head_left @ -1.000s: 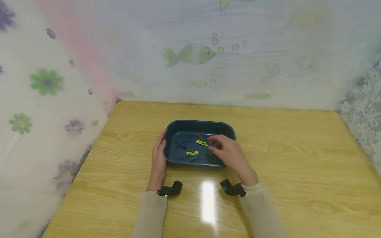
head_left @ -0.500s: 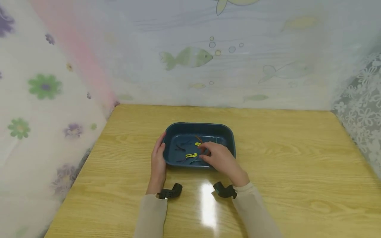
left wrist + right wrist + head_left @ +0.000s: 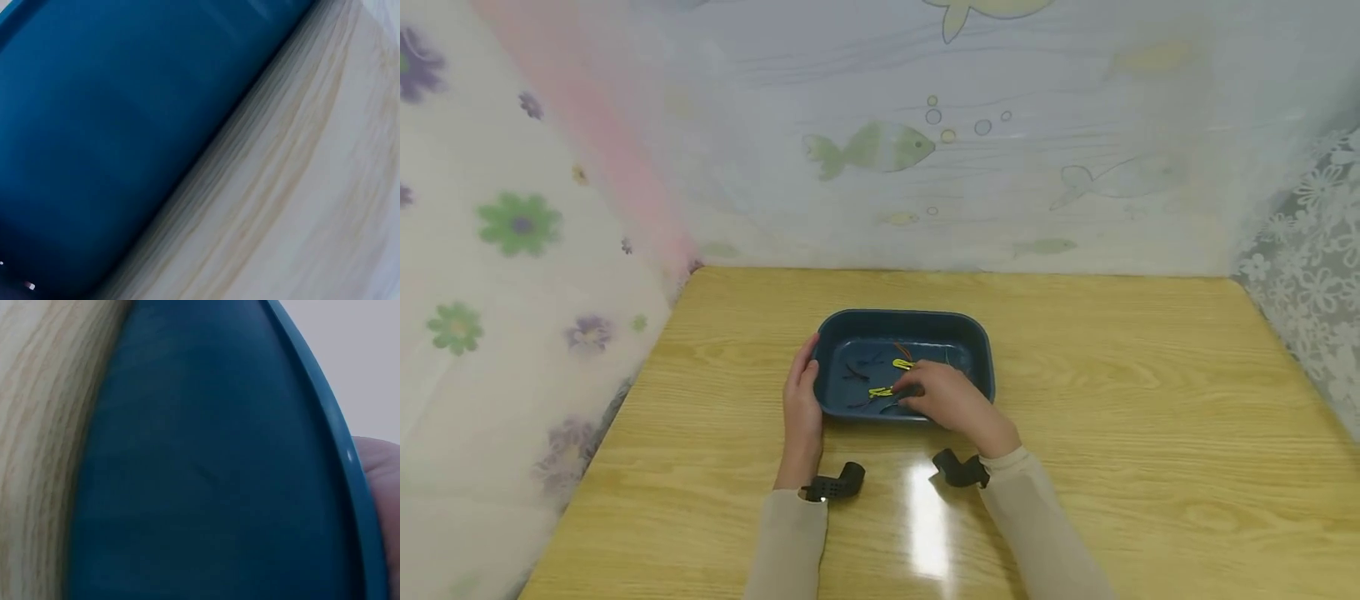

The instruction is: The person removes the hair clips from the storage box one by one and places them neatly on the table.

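Observation:
In the head view, several small hair clips lie in a deep dark-blue tray (image 3: 904, 317) on the table. My left hand (image 3: 801, 404) rests along the tray's left outer wall, its fingers extended and the thumb by the rim. Over the tray's front right part, my right hand (image 3: 951, 396) reaches in with bent fingers. Its fingertips are at the right end of a yellow hair clip (image 3: 880, 392), with thumb and forefinger apart. A second yellow hair clip (image 3: 902, 364) lies just behind the hand, partly covered. Both wrist views show mostly the tray's outer wall (image 3: 125, 125).
Around the yellow clips lie a dark clip (image 3: 855, 373), an orange-red clip (image 3: 903, 351) and other thin dark or coloured ones. The wood-grain table (image 3: 1150, 400) extends on both sides. A fish-patterned curtain (image 3: 1000, 192) hangs behind, a flowered one (image 3: 520, 333) at left.
My right hand has moved left and slightly down inside the tray, from beside the rear yellow clip to the front one. My left hand has stayed at the tray's side.

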{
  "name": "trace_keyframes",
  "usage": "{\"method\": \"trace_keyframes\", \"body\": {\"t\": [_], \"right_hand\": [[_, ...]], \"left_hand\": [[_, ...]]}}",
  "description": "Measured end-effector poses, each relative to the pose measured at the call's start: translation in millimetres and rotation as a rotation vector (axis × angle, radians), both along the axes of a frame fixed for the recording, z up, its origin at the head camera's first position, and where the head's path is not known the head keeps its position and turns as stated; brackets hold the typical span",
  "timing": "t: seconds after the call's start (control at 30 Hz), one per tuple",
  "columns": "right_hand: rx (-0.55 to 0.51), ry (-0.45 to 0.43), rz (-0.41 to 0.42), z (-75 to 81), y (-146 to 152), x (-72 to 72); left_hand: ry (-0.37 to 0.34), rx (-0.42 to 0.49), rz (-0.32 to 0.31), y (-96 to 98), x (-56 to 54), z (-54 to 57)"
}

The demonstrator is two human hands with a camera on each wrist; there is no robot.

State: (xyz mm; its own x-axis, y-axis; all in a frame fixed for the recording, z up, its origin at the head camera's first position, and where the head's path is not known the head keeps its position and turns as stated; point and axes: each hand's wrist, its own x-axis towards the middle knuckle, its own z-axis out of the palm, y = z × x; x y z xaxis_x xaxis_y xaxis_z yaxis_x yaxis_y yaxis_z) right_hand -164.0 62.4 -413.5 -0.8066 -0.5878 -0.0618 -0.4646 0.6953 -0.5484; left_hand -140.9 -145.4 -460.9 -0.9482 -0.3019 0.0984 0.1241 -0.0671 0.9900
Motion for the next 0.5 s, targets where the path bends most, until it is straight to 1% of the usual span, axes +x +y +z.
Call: {"method": "trace_keyframes", "body": {"t": [0.1,0.23,0.37,0.43,0.5], "right_hand": [[-0.001,-0.035,0.028,-0.2,-0.1,-1.2],[0.029,-0.064,0.025,0.2,-0.1,-3.2],[0.039,-0.093,0.035,2.2,-1.7,-4.8],[0.039,-0.124,0.027,2.9,-2.7,-5.3],[0.046,-0.157,0.006,2.8,-3.4,-6.1]], "left_hand": [[0.011,-0.001,0.02,1.1,0.4,-1.3],[0.021,-0.003,0.026,2.8,0.3,-1.6],[0.024,-0.037,0.047,2.2,1.2,-0.1],[0.021,-0.048,0.057,1.5,1.9,1.5],[0.018,-0.043,0.054,1.1,2.7,3.4]]}}
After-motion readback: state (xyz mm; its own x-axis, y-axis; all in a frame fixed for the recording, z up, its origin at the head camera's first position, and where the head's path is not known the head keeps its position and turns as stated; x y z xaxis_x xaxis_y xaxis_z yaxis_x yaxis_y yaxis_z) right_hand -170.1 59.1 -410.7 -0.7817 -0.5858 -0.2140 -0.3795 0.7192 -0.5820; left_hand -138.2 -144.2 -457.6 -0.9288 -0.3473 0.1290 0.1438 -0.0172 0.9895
